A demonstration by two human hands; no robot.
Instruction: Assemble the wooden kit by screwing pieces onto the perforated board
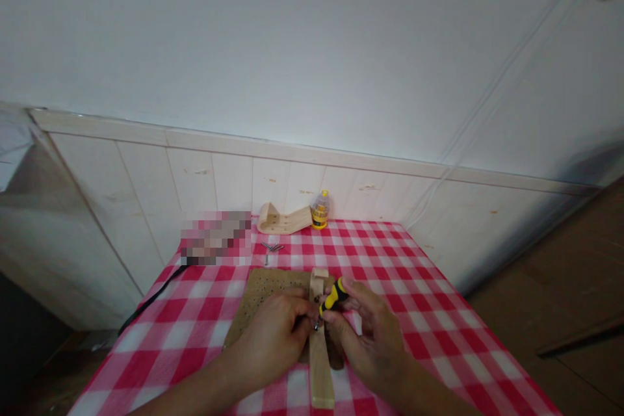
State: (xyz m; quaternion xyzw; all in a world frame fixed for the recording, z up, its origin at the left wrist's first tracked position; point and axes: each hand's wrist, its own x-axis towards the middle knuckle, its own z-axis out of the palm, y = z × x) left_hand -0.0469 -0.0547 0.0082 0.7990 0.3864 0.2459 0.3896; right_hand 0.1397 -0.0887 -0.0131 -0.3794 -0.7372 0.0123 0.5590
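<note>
My right hand (375,331) is closed around the yellow and black handle of a short screwdriver (333,296), which is tilted with its tip down to the left. Beneath the tip lies a pale wooden piece (322,370), long and flat toward me and curled at its far end. My left hand (275,335) is closed, its fingertips pinched together beside the screwdriver tip at the wood. What those fingertips grip is too small to make out. Under the wood and my left hand is a brown board (253,302) with small dark holes or specks.
Several screws (273,247) lie beyond the board. Against the wall stand a second curved wooden piece (283,220) and a yellow-based clear container (320,210). A black strap (151,299) runs off the left edge of the red checked tablecloth (414,273) from a blurred-out patch.
</note>
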